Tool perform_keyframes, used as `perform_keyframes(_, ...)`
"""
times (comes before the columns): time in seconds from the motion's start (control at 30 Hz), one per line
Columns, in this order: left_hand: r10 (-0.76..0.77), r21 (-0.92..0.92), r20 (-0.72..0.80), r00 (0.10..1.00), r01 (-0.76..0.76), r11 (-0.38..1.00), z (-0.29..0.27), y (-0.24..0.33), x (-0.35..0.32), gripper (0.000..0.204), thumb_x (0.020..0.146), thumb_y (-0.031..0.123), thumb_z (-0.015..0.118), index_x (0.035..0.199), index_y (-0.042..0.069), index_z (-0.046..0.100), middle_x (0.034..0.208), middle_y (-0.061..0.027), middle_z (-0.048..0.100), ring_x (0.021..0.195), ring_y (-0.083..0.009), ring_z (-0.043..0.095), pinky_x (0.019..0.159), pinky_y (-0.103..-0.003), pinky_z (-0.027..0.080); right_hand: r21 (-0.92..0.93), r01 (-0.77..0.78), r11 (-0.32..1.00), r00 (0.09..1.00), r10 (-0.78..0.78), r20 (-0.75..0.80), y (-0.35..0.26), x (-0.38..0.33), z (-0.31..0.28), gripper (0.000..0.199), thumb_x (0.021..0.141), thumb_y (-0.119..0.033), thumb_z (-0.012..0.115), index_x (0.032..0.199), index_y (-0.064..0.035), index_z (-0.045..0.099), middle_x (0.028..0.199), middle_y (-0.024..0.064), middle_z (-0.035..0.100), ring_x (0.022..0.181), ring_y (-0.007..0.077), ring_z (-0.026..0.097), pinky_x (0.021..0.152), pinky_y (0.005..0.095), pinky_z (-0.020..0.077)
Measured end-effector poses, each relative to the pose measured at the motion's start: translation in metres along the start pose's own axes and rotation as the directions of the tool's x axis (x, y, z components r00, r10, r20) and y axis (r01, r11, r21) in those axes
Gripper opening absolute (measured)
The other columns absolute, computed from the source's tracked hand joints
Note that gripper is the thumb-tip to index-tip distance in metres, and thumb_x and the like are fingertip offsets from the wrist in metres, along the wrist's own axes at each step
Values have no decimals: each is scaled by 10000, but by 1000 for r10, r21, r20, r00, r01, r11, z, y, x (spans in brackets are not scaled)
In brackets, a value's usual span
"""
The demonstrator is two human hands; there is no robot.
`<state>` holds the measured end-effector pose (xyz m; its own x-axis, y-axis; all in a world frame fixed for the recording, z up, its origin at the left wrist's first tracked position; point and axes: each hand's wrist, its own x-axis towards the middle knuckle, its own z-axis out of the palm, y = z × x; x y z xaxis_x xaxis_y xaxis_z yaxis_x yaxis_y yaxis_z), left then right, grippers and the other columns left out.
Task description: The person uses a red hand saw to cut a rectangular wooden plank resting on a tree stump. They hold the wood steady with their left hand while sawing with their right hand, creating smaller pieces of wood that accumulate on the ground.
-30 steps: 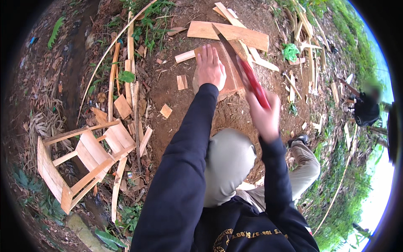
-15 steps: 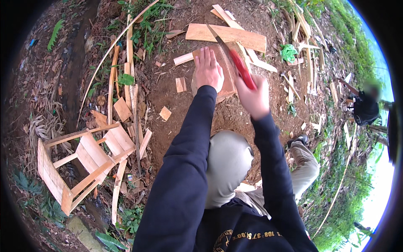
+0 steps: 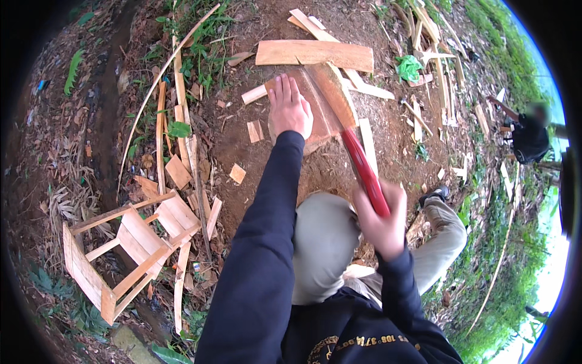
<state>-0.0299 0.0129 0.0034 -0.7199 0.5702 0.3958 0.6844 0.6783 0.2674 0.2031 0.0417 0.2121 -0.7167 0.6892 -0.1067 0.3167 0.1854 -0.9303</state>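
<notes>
My right hand is closed round the red handle of a handsaw, close to my bent knee. Its blade runs away from me along a line across a wooden board, with the tip showing near the board's far edge. Flat on the board's left part rests my left hand, fingers stretched out. To the right of the blade is a paler, rough-edged piece of wood. What supports the board is mostly hidden.
Beyond lies a long plank. A hammer and a green plastic bag are at the right. A wooden shelf-like frame sits at the lower left. Another person is at the far right. Offcuts litter the soil.
My right hand has drawn the saw back toward my body, down and slightly right in view. My left hand stays flat on the board. The whole view has shifted slightly.
</notes>
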Motion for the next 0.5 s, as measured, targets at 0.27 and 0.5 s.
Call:
perform_keyframes(0.27,62,1,7,998,-62,998,20,3,6,583,937,199,465,1462,-31,359,1561,-201,335,1480,-337,268,1205,-511,235,-174,273,946,944,-298,-139,35,87,57,227,803,-151,693,700,34,610,552,204,549,507,305,577,543,410,476)
perform_keyframes(0.5,3,30,42,999,-4,1000,-4,1,8,600,925,211,477,1463,-38,385,1569,-201,329,1481,-323,274,1220,-498,199,-103,11,995,1000,-10,16,-6,38,18,212,773,-109,664,630,20,575,524,193,534,477,304,604,509,380,464)
